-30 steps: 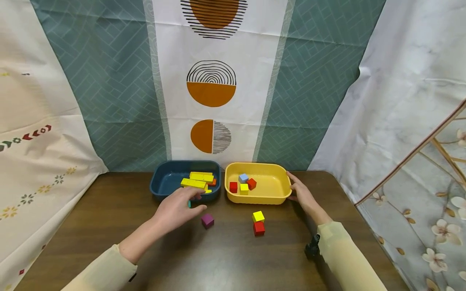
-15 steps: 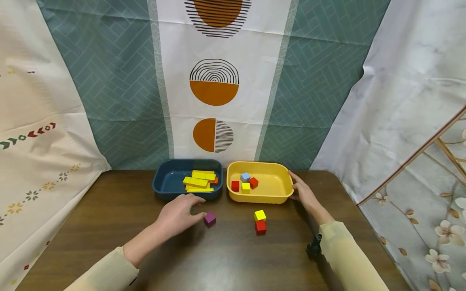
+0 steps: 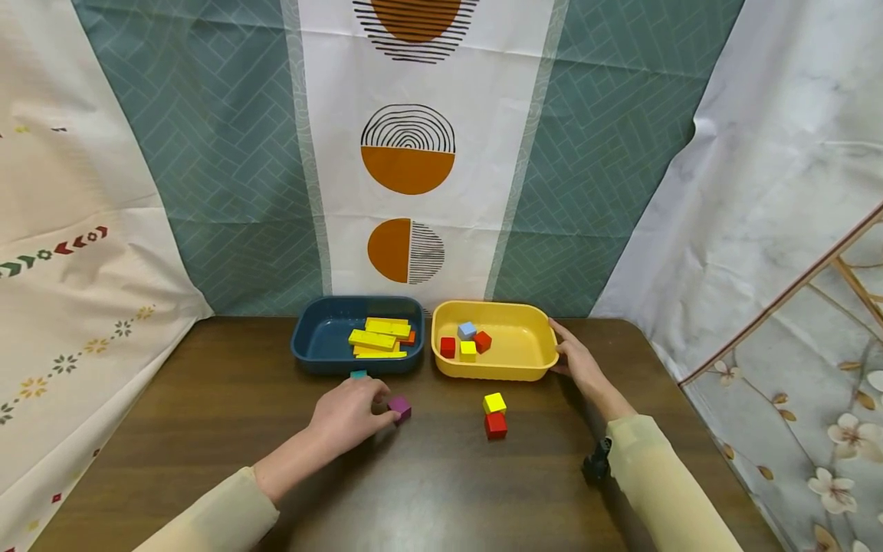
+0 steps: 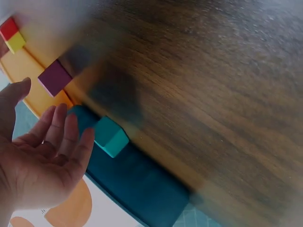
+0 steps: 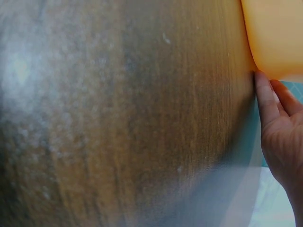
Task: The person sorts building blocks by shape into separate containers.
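My left hand [image 3: 350,415] reaches over the table with thumb and fingers parted, right at a purple cube [image 3: 402,409]. The left wrist view has the purple cube [image 4: 55,78] beyond the gap between thumb and fingertips. A teal block [image 4: 111,136] lies near the fingers, mostly hidden behind the hand in the head view. My right hand [image 3: 578,362] touches the right end of a yellow tray [image 3: 513,372], its fingers [image 5: 267,97] fairly straight against the wall. Inside that tray are two red cubes [image 3: 448,347], a yellow cube [image 3: 467,351] and a light blue cube [image 3: 467,330].
Left of the yellow tray stands a dark blue tray [image 3: 306,360] with several yellow bars [image 3: 372,340] and an orange piece [image 3: 410,337]. A loose yellow cube [image 3: 494,403] and red cube [image 3: 495,425] lie together in front of the yellow tray. Patterned cloth hangs behind the table.
My left hand has drawn back from over the dark blue tray's front edge and come down to the purple cube. The right hand stays at the yellow tray.
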### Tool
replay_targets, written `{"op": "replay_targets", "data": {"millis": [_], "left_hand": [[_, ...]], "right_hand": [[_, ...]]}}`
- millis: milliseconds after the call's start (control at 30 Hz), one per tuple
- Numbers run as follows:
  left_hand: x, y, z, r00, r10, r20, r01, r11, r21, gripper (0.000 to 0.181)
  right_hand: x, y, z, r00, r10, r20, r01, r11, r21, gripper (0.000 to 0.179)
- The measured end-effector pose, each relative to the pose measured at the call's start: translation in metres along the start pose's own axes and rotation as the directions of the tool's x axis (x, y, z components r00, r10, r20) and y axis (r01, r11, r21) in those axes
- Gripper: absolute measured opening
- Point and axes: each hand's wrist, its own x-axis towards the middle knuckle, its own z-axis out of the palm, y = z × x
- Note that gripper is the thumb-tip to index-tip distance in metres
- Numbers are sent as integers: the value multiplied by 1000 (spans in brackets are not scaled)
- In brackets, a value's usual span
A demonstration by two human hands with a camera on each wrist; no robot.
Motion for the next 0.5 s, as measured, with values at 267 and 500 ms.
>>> {"op": "replay_targets", "data": {"millis": [267, 500], "left_hand": [[6, 2, 5, 998, -36, 48, 36, 999, 3, 38], [9, 2, 10, 998, -34, 47, 34, 999, 7, 37]], "right_hand": [[-8, -21, 2, 1000, 21, 22, -22, 999, 28, 64], [-16, -35, 5, 999, 36, 26, -37, 999, 29, 63]]}}
